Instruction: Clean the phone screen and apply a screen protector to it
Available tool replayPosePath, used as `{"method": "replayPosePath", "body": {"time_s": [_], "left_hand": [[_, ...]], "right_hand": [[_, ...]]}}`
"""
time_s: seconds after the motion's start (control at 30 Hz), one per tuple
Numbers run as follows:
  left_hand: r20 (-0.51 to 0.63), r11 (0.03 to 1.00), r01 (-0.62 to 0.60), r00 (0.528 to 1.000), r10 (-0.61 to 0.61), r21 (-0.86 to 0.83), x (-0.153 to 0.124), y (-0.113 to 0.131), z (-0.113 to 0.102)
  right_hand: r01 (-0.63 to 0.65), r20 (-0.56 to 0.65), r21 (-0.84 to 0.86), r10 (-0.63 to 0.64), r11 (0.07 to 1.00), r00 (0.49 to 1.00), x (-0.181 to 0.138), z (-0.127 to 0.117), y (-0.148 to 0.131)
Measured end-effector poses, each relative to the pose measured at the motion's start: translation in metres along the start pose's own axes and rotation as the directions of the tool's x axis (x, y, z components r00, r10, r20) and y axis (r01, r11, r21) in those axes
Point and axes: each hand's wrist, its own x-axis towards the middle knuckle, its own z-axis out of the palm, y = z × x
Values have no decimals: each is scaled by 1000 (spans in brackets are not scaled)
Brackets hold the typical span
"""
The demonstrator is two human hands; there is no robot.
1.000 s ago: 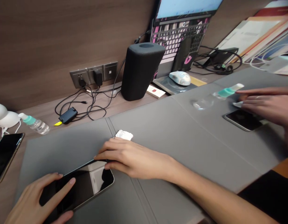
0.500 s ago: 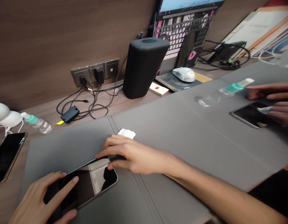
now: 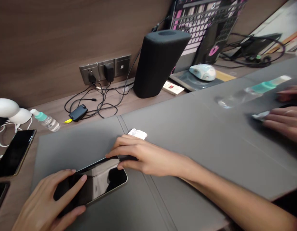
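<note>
A smartphone [image 3: 100,186] with a dark, glossy screen lies face up and slanted on the grey desk mat. My left hand [image 3: 46,199] grips its left end, with spread fingers over the glass and top edge and the thumb by the lower edge. Across the upper right corner, my right hand [image 3: 136,154] holds the phone between thumb and fingertips; the thumb touches the screen's right end. Just beyond my right hand lies a crumpled white tissue [image 3: 138,133]. Reflections on the screen hide whether any film lies on it.
Left stand a small spray bottle [image 3: 46,120], another phone [image 3: 15,154] and a white lamp-like object [image 3: 12,110]. Cables and a black adapter [image 3: 78,112] lie near a black speaker-like block [image 3: 160,64]. At right, another person's hand [image 3: 286,122] works beside a blurred spray bottle [image 3: 256,89].
The view has swung slightly, shifting the scene to the right. My hands keep nearly the same places on the phone. The other person's hand now covers more of their phone.
</note>
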Motion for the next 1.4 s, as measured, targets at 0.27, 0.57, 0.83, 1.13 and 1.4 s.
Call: {"method": "replayPosePath", "body": {"time_s": [0.27,0.57,0.83,1.13,1.4], "left_hand": [[12,997,61,998,-60,-49,14,13,-14],[20,990,113,994,-111,-88,15,16,-15],[32,994,91,996,-89,-67,17,13,-15],[53,988,119,992,-114,-96,8,3,-8],[111,982,163,982,-152,-100,-5,-3,0]], "right_hand": [[-51,17,13,51,999,999,-2,3,1],[-40,13,4,40,999,999,-2,5,3],[-40,15,11,40,999,999,-1,1,1],[45,-4,-27,-45,999,999,-1,-1,3],[36,2,-63,-36,997,999,-2,-2,1]]}}
